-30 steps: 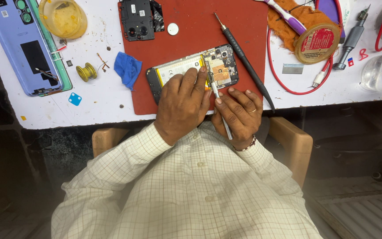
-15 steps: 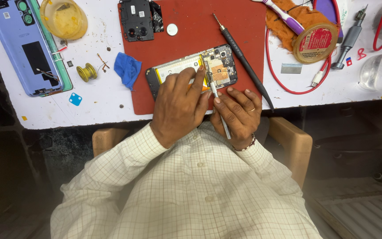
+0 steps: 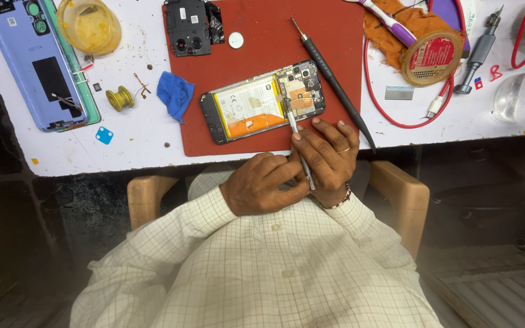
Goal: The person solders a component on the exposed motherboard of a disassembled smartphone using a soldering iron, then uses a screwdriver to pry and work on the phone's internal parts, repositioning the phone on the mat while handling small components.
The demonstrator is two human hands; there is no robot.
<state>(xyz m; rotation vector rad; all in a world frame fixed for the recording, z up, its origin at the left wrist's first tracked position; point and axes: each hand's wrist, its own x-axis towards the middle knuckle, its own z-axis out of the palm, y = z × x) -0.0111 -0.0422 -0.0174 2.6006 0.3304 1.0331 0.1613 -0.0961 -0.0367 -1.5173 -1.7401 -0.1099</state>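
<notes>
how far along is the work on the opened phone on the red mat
Done: the opened black phone lies back-off on the red mat, its lilac back cover set aside at the left. In hand: the right hand holds slim metal tweezers at the circuit board; the left hand touches them. Left: the battery remains seated, the cover off.

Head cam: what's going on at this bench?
A person is working on an opened phone lying on a red mat. The right hand holds tweezers with the tips at the phone's circuit board. The left hand is off the phone, touching the right hand. A black screwdriver lies beside the phone.
</notes>
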